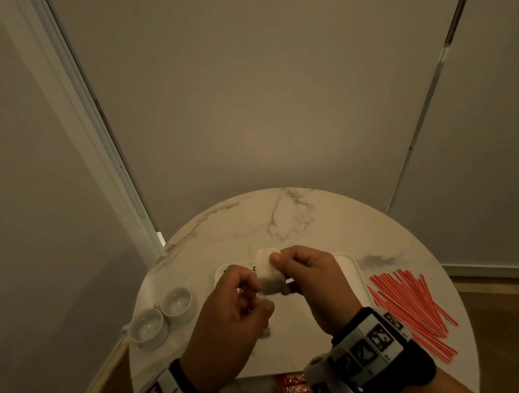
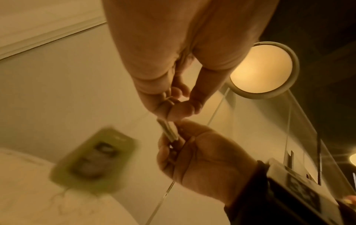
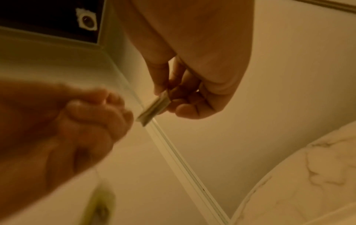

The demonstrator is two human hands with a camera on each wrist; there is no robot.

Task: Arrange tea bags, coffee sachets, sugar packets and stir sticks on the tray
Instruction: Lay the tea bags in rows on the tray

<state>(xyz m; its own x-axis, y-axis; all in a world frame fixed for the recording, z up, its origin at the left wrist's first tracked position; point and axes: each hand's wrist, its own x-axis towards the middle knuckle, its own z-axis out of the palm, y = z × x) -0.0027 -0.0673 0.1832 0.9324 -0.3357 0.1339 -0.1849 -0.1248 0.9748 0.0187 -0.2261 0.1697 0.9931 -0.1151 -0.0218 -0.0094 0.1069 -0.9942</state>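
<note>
Both hands are raised over the white tray [image 1: 350, 270] with one tea bag [image 1: 270, 280] between them. My right hand [image 1: 279, 262] pinches the bag by its upper edge; the right wrist view shows the tea bag [image 3: 155, 106] edge-on in the right hand's [image 3: 167, 99] fingers. My left hand [image 1: 254, 286] pinches the bag's string close beside it, seen in the left wrist view at the left hand [image 2: 172, 105]. Below the left hand's fingers the green paper tag [image 2: 94, 161] dangles, blurred. Red stir sticks [image 1: 413, 308] lie right of the tray, and red coffee sachets [image 1: 296, 392] lie at the near edge.
Two small white bowls [image 1: 161, 315] stand at the left of the round marble table [image 1: 271, 218]. Grey walls stand close behind and to both sides of the table. A wood floor shows to either side below.
</note>
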